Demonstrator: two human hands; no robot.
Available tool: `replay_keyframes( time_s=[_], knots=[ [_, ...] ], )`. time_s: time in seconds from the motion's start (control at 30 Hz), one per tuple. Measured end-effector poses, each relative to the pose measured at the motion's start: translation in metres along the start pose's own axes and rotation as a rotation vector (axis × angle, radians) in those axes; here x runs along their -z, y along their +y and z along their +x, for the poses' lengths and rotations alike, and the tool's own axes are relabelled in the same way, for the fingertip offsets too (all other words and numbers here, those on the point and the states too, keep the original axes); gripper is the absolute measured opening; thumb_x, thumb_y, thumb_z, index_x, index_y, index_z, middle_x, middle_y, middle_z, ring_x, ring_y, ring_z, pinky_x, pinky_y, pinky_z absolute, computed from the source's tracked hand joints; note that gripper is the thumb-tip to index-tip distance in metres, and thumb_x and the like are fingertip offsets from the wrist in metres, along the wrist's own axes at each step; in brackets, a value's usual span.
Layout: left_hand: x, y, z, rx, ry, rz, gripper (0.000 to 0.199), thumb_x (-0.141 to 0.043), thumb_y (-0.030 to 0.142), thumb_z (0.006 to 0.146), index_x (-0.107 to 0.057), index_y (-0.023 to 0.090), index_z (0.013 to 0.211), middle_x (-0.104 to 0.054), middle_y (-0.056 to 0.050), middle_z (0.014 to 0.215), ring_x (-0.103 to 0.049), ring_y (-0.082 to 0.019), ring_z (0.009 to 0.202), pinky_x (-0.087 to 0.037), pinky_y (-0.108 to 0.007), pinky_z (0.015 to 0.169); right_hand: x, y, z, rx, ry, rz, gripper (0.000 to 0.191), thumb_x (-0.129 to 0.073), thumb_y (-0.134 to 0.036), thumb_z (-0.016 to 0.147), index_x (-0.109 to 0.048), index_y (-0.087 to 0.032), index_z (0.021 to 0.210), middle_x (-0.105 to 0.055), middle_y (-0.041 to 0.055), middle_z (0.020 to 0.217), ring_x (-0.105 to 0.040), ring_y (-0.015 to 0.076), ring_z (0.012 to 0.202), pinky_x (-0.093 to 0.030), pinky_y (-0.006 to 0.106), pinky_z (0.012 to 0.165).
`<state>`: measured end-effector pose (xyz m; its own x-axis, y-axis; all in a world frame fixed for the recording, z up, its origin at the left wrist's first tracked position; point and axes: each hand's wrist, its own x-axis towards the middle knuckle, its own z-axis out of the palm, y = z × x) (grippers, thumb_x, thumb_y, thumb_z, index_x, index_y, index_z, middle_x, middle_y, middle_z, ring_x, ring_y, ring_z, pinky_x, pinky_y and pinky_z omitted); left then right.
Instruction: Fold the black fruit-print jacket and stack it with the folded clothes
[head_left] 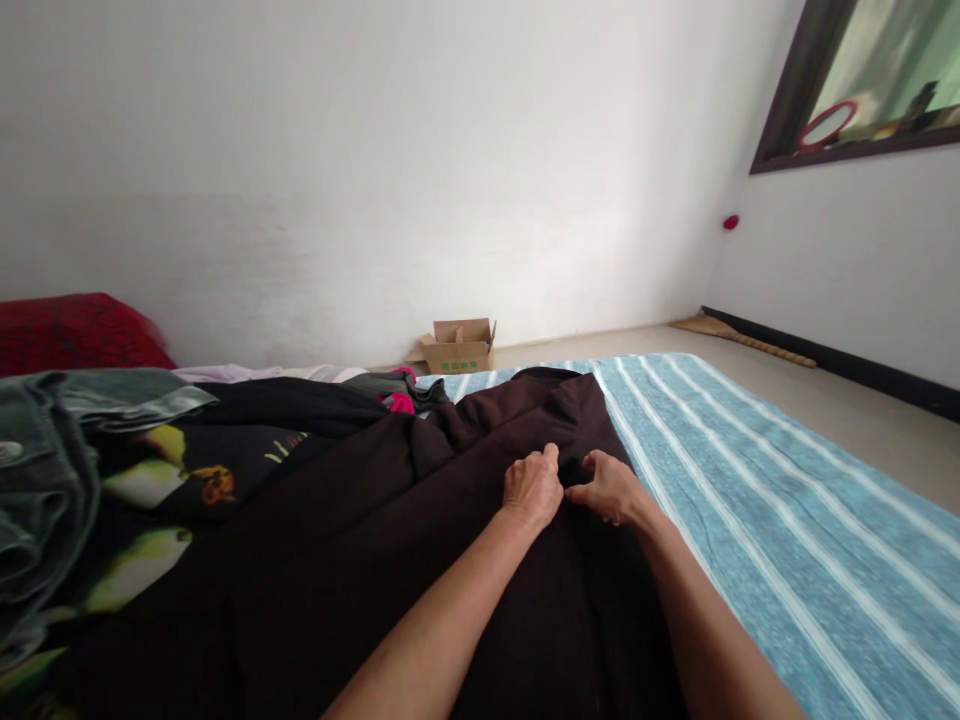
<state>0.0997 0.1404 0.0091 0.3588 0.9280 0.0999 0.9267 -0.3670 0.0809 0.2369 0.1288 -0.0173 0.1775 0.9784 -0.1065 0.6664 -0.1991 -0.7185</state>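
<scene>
A dark brown garment (420, 510) lies spread over the bed, its exact kind hard to make out. Near its right edge, my left hand (534, 486) is closed with the fingers pinching the cloth. Just to the right of it, my right hand (609, 488) grips the same garment, thumb and fingers curled around a fold. The two hands almost meet, and the cloth between them is bunched. Part of the fingers of each hand is hidden in the dark fabric.
Left of the garment lie grey-green jeans (45, 480) and a black cloth with a bird-like print (150, 480). A striped blue bedsheet (750, 500) covers the right side. Beyond the bed stand an open cardboard box (457, 352) and a straw broom (720, 328) on the floor.
</scene>
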Motion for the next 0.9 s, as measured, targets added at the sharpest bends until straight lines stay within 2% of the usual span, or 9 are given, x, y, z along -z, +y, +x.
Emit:
replay_keyframes(
  time_s=[0.07, 0.13, 0.2, 0.3, 0.43, 0.6, 0.9],
  knots=[
    [-0.001, -0.001, 0.002, 0.015, -0.009, 0.001, 0.030, -0.038, 0.008, 0.083, -0.051, 0.018, 0.108, -0.067, -0.011, 0.093, -0.066, -0.026, 0.086, -0.049, -0.035, 0.072, -0.001, -0.007, -0.004, -0.006, -0.015, -0.221, 0.041, -0.065, -0.035, 0.060, -0.057, -0.017, 0.096, -0.066, 0.0093, 0.083, -0.064, 0.0275, 0.078, -0.043, 0.030, 0.059],
    [-0.002, -0.002, 0.004, 0.025, -0.015, 0.005, 0.031, -0.036, 0.008, 0.083, -0.051, 0.018, 0.108, -0.068, -0.011, 0.093, -0.066, -0.026, 0.086, -0.049, -0.036, 0.073, -0.002, -0.013, -0.007, -0.017, -0.032, -0.335, 0.037, -0.060, -0.025, 0.065, -0.055, -0.015, 0.100, -0.066, 0.0144, 0.092, -0.064, 0.0306, 0.087, -0.043, 0.032, 0.062],
    [-0.003, -0.002, 0.004, 0.020, -0.018, 0.009, 0.033, -0.035, 0.007, 0.083, -0.051, 0.018, 0.110, -0.067, -0.011, 0.093, -0.066, -0.027, 0.086, -0.050, -0.037, 0.073, -0.001, -0.014, -0.007, -0.026, -0.049, -0.358, 0.032, -0.054, -0.016, 0.065, -0.056, -0.015, 0.097, -0.067, 0.0154, 0.094, -0.065, 0.0308, 0.089, -0.044, 0.032, 0.064],
    [-0.003, -0.003, 0.002, -0.014, -0.029, 0.015, 0.041, -0.036, 0.007, 0.082, -0.049, 0.020, 0.118, -0.067, -0.011, 0.094, -0.066, -0.026, 0.086, -0.050, -0.036, 0.073, 0.003, -0.011, -0.005, -0.023, -0.060, -0.324, 0.023, -0.051, -0.011, 0.064, -0.056, -0.017, 0.086, -0.067, 0.0129, 0.089, -0.065, 0.0299, 0.088, -0.044, 0.030, 0.061],
    [-0.001, -0.004, -0.001, -0.107, -0.050, 0.041, 0.056, -0.038, 0.006, 0.081, -0.039, 0.027, 0.133, -0.064, -0.009, 0.097, -0.065, -0.024, 0.086, -0.049, -0.032, 0.072, 0.011, -0.005, -0.001, -0.022, -0.081, -0.232, 0.016, -0.050, -0.009, 0.063, -0.052, -0.018, 0.076, -0.064, 0.0075, 0.074, -0.066, 0.0256, 0.073, -0.043, 0.026, 0.052],
    [-0.002, -0.007, -0.003, -0.194, -0.060, 0.086, 0.061, -0.035, 0.004, 0.082, -0.038, 0.032, 0.137, -0.061, -0.008, 0.095, -0.064, -0.024, 0.084, -0.048, -0.032, 0.071, 0.018, 0.001, -0.001, -0.063, -0.143, -0.061, 0.022, -0.049, -0.007, 0.064, -0.050, -0.018, 0.083, -0.050, -0.0028, 0.052, -0.056, 0.0172, 0.040, -0.039, 0.024, 0.037],
    [-0.002, -0.004, -0.006, -0.275, -0.064, 0.120, 0.052, -0.036, 0.008, 0.083, -0.048, 0.029, 0.128, -0.058, -0.010, 0.094, -0.061, -0.026, 0.085, -0.049, -0.035, 0.070, 0.027, 0.001, -0.003, -0.077, -0.151, 0.166, 0.031, -0.049, 0.000, 0.064, -0.045, -0.019, 0.088, -0.036, -0.0124, 0.042, -0.042, 0.0097, 0.029, -0.034, 0.020, 0.030]
  ],
)
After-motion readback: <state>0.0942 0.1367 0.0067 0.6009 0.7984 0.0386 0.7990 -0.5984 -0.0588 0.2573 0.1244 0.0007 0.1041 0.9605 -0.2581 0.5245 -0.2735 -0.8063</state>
